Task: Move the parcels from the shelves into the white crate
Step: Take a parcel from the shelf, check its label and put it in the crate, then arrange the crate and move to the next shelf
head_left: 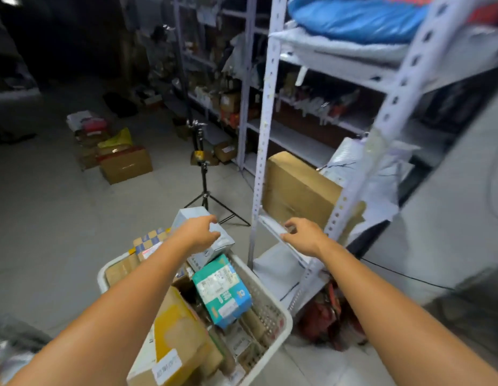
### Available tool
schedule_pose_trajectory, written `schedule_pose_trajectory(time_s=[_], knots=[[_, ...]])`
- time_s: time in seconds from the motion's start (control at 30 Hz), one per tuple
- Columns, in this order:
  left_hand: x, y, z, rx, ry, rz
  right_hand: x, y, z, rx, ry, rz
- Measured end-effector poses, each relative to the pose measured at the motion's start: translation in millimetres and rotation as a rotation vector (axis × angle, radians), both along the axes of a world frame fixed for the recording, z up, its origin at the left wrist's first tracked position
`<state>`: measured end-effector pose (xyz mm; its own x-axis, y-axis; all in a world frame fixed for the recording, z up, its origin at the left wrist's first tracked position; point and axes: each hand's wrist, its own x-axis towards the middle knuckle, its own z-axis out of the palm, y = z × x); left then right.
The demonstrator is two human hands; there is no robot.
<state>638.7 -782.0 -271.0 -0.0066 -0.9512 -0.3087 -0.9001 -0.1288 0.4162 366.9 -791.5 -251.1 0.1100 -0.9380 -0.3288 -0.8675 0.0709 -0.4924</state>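
Heaped as the white crate (281, 307) is, the pale box (186, 215) perched at its far end could slide off once the left hand (199, 234) curled over it, grip unclear, lets go, while the right hand (303, 236), just right of the crate, curls at the shelf lip (270, 224) below a brown parcel (298, 188), grip equally unclear.

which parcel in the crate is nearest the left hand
The pale grey-blue box at the far end of the white crate, directly under the left hand. The teal box lies below it, and the yellow-brown carton sits nearer the camera.
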Motion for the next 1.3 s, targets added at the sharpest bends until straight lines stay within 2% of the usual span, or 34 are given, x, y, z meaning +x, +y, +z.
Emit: schedule_pose_trajectory(time_s=[0.27,0.47,0.67,0.97,1.3], knots=[[-132,15,38,-0.097,-0.031,-0.250,-139,84,39,-0.045,-0.001,-0.209],[-285,52,45,-0.105,-0.058,-0.494,-277,168,50,-0.076,0.029,-0.431],[-431,94,44,-0.087,-0.008,-0.733,-391,250,48,-0.061,0.016,-0.616],[-599,106,29,-0.059,0.009,-0.964,-497,316,33,-0.043,0.025,-0.935],[-749,95,-10,0.006,0.046,-1.297,-562,365,-3,0.013,0.015,-1.330]])
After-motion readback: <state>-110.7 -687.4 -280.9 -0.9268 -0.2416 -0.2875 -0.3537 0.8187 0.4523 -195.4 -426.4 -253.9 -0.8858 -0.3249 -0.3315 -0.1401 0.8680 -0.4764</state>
